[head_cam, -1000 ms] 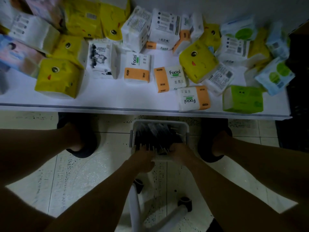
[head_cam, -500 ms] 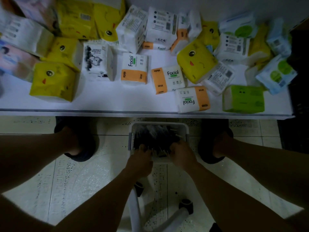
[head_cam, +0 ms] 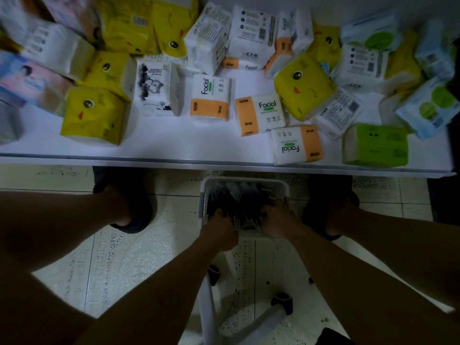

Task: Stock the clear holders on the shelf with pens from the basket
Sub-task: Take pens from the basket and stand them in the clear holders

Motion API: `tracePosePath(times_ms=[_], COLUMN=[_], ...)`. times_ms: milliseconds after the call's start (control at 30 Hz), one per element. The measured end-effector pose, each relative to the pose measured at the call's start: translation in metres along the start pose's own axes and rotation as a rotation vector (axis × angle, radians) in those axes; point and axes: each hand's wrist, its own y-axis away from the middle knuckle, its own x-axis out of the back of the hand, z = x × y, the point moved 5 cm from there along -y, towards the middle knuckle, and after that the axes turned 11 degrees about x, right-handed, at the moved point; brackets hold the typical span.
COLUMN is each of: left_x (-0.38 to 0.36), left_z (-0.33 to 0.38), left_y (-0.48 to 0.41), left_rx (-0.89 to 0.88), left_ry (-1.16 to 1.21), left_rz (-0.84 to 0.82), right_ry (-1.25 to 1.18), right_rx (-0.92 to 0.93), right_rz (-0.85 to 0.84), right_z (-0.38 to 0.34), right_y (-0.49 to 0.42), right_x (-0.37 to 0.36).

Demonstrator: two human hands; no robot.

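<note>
The pens [head_cam: 236, 202] are lying in a dark, jumbled heap inside a white basket [head_cam: 245, 181], and some lighter pens are showing at the near end of the heap. Both hands are reaching into the near end of this basket. The left hand [head_cam: 219, 231] is resting at the near left corner, its fingers [head_cam: 220, 216] curling down among the pens. The light is too dim to tell whether they are clamping on any pen. The right hand [head_cam: 278, 221] is lying at the near right side, its fingers [head_cam: 268, 210] pushing into the heap. Their grip cannot be told either. The lighter pens are lying between the two sets of fingers.

Below the fingers, the basket is sitting over a white frame with dark casters [head_cam: 281, 301], which is standing on a pale speckled tile floor [head_cam: 129, 265]. A foot in a dark shoe [head_cam: 129, 215] is standing well to the left of the left fingers, and another [head_cam: 331, 212] just right of the right fingers.

Beyond the fingers, past the far rim of the basket, a white table [head_cam: 174, 145] is crossing the view. It is carrying many soft tissue packs:
- a yellow pack [head_cam: 94, 115] far to the left of the fingers;
- an orange-and-white pack [head_cam: 210, 100] marked "Facial", straight ahead;
- a green pack [head_cam: 375, 145] at the table's near edge, to the right.
</note>
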Motion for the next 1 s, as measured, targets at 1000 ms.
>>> tracePosePath(times_ms=[1000], left_x=[0.015], left_z=[-0.024], left_y=[0.005], left_rx=[0.312], left_ry=[0.787], left_rz=[0.095], right_ry=[-0.325], right_rx=[-0.049], right_rz=[0.378], right_z=[-0.028], right_y=[0.017], right_x=[0.016])
